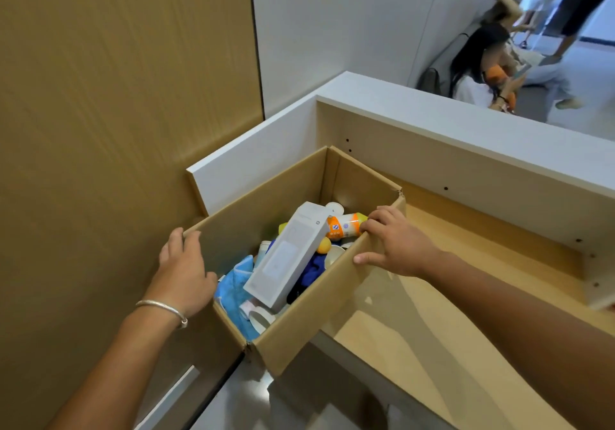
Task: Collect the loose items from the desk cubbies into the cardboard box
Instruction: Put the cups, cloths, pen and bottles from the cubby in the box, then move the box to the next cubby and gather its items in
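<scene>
The box [299, 323] sits on the desk [432, 296], one corner overhanging the edge, already holding a white carton [286, 256], an orange bottle [346, 226], blue masks [238, 283] and cups. The left hand [183, 269] and right hand [396, 246] each grip an opposite wall, fingers over the rim. Collecting looks nearly done; the next move likely calls for a level two-handed lift or shift.

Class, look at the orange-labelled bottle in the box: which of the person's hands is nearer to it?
Right. The right hand grips the box rim beside the orange-labelled bottle, fingertips almost touching it; the left hand holds the opposite rim of the cardboard box.
</scene>
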`<action>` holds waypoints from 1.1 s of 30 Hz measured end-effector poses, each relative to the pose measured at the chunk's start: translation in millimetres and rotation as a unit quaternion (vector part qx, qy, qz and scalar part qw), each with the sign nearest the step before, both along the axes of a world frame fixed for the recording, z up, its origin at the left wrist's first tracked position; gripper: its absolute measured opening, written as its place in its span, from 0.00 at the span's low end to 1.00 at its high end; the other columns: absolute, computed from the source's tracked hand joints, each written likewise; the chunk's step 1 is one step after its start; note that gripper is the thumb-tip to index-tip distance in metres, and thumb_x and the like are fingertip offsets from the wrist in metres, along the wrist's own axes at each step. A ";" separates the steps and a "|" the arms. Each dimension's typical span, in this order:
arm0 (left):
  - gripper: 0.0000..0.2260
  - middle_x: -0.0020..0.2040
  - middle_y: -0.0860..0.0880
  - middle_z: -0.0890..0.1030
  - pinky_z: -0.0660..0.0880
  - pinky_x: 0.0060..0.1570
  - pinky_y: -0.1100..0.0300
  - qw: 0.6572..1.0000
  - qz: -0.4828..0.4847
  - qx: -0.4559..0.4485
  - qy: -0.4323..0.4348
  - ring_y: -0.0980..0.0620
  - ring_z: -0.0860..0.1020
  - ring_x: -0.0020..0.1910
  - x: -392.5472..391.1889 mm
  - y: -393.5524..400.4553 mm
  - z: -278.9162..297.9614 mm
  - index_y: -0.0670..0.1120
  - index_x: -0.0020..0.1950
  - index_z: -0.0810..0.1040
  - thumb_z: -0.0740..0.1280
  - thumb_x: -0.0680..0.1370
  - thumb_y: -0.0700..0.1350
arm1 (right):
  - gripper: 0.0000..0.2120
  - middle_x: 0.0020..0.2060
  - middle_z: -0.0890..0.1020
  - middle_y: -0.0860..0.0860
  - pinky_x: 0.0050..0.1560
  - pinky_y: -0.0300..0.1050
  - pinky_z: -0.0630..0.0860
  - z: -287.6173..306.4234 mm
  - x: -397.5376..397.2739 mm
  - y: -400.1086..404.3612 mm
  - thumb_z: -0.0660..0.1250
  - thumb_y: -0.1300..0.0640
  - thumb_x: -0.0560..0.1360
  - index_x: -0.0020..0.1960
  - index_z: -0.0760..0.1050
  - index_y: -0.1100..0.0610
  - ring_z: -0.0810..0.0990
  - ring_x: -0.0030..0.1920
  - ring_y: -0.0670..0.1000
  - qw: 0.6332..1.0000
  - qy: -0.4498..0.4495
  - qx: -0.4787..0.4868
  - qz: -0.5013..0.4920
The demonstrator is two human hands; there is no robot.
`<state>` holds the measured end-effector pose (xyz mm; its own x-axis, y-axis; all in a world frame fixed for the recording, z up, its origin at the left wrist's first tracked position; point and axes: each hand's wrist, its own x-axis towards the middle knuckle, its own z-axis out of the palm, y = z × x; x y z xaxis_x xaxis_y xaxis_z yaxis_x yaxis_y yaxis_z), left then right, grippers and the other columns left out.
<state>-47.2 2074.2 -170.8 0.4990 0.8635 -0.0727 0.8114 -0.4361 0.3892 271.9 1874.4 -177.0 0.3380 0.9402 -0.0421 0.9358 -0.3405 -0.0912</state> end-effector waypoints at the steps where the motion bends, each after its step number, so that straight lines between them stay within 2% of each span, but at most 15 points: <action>1: 0.32 0.78 0.48 0.47 0.60 0.70 0.46 1.000 -0.006 0.000 0.003 0.44 0.49 0.76 -1.2 -0.9 0.1 0.45 0.75 0.54 0.65 0.74 0.41 | 0.37 0.62 0.71 0.48 0.65 0.48 0.67 -1.4 -5.2 -5.9 0.55 0.23 0.66 0.65 0.71 0.45 0.61 0.67 0.50 1.000 0.004 0.008 -0.006; 7: 0.30 0.77 0.45 0.48 0.59 0.70 0.47 0.999 -0.045 -0.006 0.002 0.43 0.50 0.75 -12.6 -12.1 1.0 0.45 0.74 0.59 0.65 0.73 0.38 | 0.40 0.56 0.70 0.48 0.59 0.46 0.69 -3.9 -35.1 -41.0 0.49 0.20 0.62 0.58 0.73 0.48 0.64 0.61 0.49 0.998 0.028 0.043 -0.033; 16: 0.28 0.77 0.47 0.51 0.60 0.70 0.47 0.996 -0.083 -0.002 -0.011 0.43 0.51 0.75 -7.9 -66.5 1.6 0.46 0.72 0.62 0.65 0.73 0.37 | 0.38 0.55 0.71 0.46 0.55 0.45 0.73 -14.0 -51.0 -118.8 0.52 0.21 0.64 0.59 0.74 0.46 0.65 0.59 0.47 0.994 0.022 0.069 -0.083; 25: 0.28 0.76 0.47 0.52 0.60 0.69 0.48 0.990 -0.140 0.000 -0.008 0.44 0.52 0.75 36.0 -152.9 -0.6 0.45 0.71 0.63 0.66 0.72 0.37 | 0.37 0.55 0.71 0.46 0.57 0.42 0.70 -6.6 -43.2 -235.1 0.54 0.23 0.64 0.60 0.74 0.47 0.64 0.58 0.46 0.988 0.024 0.076 -0.135; 33: 0.29 0.76 0.47 0.51 0.60 0.69 0.50 0.980 -0.195 -0.009 -0.028 0.44 0.53 0.75 98.6 -238.5 -4.1 0.46 0.72 0.61 0.66 0.73 0.38 | 0.36 0.52 0.70 0.44 0.53 0.40 0.70 -8.9 -19.9 -349.3 0.53 0.22 0.64 0.56 0.76 0.46 0.63 0.54 0.44 0.975 0.013 0.082 -0.205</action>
